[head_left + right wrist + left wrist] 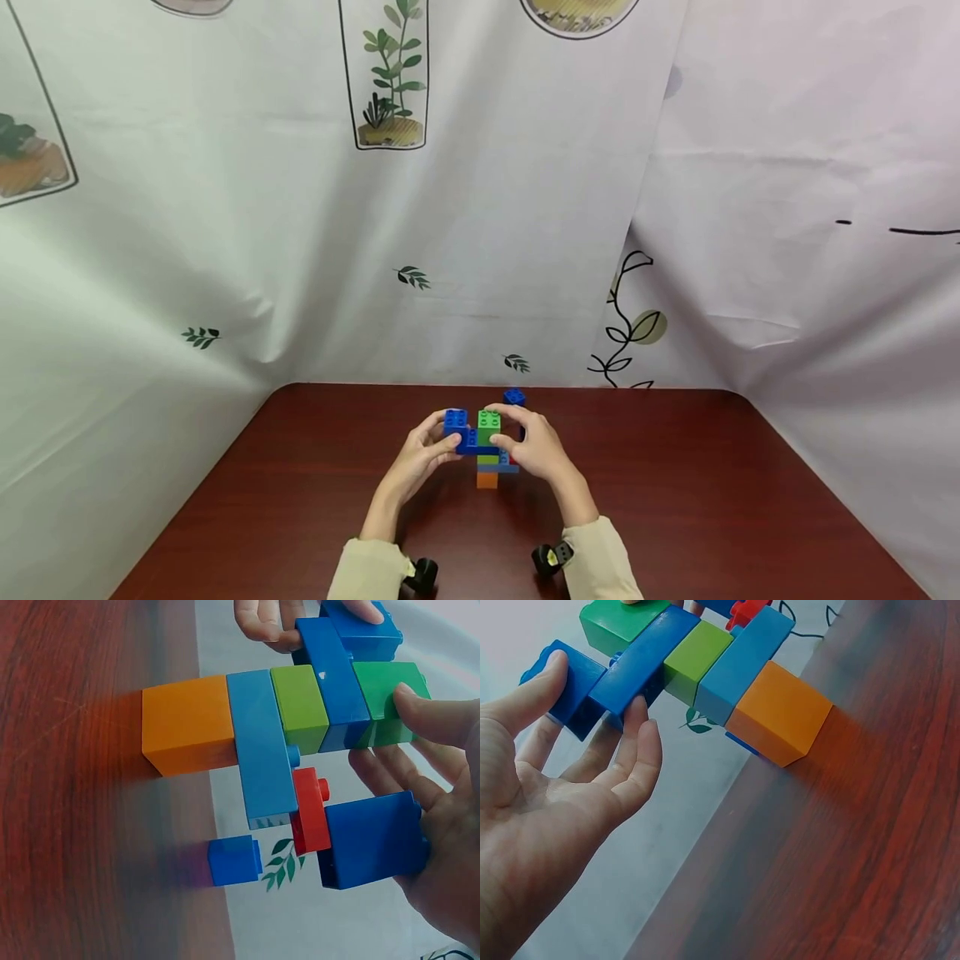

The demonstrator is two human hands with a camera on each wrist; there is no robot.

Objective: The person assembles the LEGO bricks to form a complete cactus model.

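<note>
My left hand (pixel 422 457) pinches a blue block (pixel 583 675) at the upper left end of a toy brick structure. The right hand (pixel 540 446) holds a green block (pixel 386 694) on top, with its thumb against the face. Both blocks sit on a long dark blue brick (pixel 334 690). Below come a lime green brick (pixel 300 705), a light blue brick (pixel 262 750) and an orange block (pixel 187 724) standing on the table. A thin red brick (pixel 310 810) sits on the light blue one, with a large blue block (pixel 379 840) upon it, near my right palm.
Apart from the structure, a small blue block (pixel 234 861) stands farther back on the dark red-brown table (pixel 300 500). A pale cloth (pixel 480 208) printed with plants hangs behind the table's far edge.
</note>
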